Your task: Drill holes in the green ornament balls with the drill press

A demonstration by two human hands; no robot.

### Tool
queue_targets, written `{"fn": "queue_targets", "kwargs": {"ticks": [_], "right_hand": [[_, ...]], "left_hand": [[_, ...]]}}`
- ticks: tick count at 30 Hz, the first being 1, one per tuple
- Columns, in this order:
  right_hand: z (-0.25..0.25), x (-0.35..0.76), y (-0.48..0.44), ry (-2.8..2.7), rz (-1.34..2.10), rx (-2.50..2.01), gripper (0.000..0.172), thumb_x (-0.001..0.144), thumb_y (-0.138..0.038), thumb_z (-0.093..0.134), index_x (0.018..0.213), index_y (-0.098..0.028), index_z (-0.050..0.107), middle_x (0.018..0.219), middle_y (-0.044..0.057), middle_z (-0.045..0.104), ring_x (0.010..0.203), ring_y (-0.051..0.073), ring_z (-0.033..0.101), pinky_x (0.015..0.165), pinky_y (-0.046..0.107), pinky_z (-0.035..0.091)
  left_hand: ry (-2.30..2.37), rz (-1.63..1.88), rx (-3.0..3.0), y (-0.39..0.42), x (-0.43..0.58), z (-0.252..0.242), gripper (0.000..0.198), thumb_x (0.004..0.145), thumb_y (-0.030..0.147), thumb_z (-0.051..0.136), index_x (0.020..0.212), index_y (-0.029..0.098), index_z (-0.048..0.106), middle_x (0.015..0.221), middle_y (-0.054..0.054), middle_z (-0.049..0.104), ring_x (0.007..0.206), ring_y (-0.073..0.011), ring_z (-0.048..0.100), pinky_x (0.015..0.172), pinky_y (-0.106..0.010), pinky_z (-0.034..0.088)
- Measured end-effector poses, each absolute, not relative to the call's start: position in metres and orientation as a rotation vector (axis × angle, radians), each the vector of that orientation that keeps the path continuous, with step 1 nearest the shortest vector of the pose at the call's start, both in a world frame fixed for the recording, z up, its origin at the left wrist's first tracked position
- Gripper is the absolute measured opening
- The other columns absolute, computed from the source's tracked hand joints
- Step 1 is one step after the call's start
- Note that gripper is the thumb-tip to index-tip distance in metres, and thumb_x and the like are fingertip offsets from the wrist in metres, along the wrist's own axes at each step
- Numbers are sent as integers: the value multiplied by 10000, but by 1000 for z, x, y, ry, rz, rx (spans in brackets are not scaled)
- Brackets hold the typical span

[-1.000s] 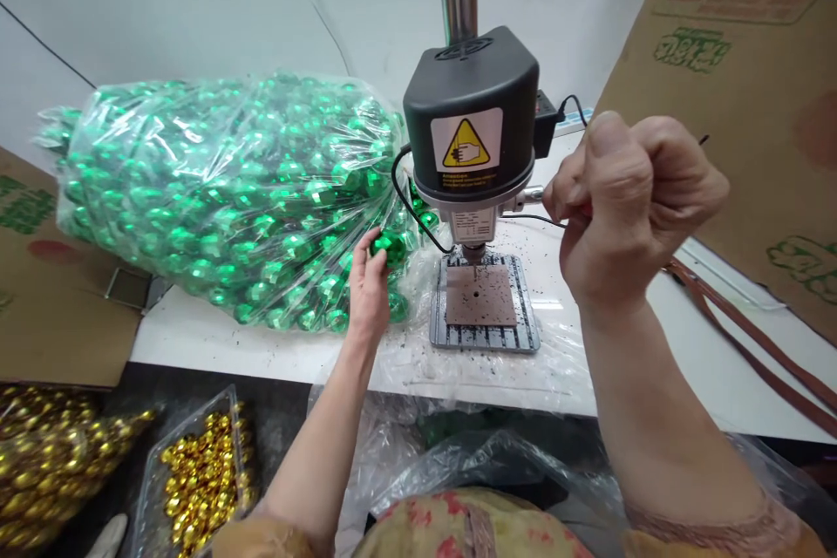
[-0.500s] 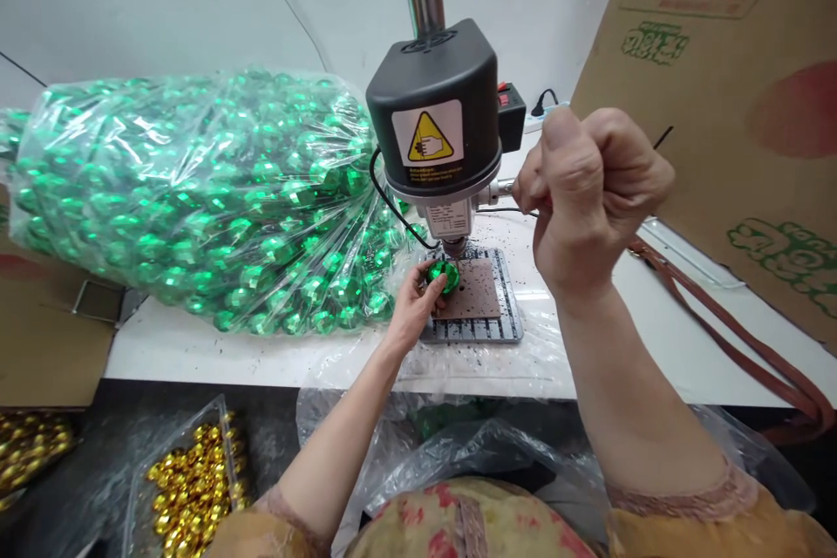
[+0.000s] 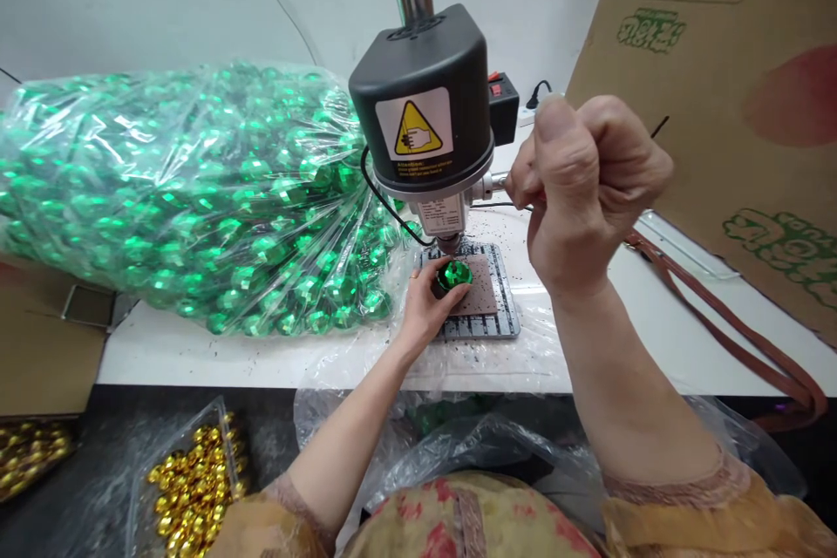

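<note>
Just below the centre of the head view, green ball point(image 3: 456, 273): glossy and faceted, with pale glints; it is held over the brown pad point(image 3: 482, 292), below the chuck point(image 3: 450, 244); whether the pad is touched cannot be told.
Left hand point(image 3: 428, 301): partly closed, the ball pinched between curved fingers and thumb; the pad's left part is covered by it.
Right hand point(image 3: 581, 192): curled tightly round the handle point(image 3: 498, 182) at right of centre, most of which is hidden.
Drill press point(image 3: 422, 105): its black housing is set at upper centre, marked with a yellow warning label.
Clear bag point(image 3: 176, 192): filled with green balls, spread across the left.
Carton point(image 3: 712, 96): stood at upper right.
Gold balls point(image 3: 193, 488): heaped in a clear tray point(image 3: 227, 445) at lower left.
Since half a second ago: the ball has been brought farther over the pad, whose dark hole is now hidden.
</note>
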State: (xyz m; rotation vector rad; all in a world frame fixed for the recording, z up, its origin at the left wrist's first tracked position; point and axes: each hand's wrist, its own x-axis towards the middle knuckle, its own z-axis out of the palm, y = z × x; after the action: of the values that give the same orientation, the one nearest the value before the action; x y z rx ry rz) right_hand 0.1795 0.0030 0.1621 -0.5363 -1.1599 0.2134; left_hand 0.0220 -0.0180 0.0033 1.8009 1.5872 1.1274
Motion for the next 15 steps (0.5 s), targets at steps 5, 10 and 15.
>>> {"fn": "queue_targets", "kwargs": {"ticks": [5,10,15], "right_hand": [[162,179,3,-1153,231,-490,461,950,-475,582,619,-255,349,544,-22,348,490,151,383,513,364,347],[158,176,-2,-1140,206,-501,474,958,-439,578,624,-257,295,529,-31,298,468,140,360,489,361,324],[150,173,-3,-1143,131,-407,530,981,-383,567,625,-227,207,523,-51,248,451,71,282,468,297,264]], "left_hand": [[1661,1111,1873,-23,28,1,501,811,321,838,1280,234,686,1103,-83,688,1045,-262,623,938,-396,526],[1659,1129,1854,-23,28,0,503,806,336,843,1276,249,686,1093,-80,676,1073,-271,618,966,-410,521],[1608,1179,1823,-24,30,-2,493,816,320,834,1277,235,681,1129,-89,654,1105,-265,602,990,-400,517]]}}
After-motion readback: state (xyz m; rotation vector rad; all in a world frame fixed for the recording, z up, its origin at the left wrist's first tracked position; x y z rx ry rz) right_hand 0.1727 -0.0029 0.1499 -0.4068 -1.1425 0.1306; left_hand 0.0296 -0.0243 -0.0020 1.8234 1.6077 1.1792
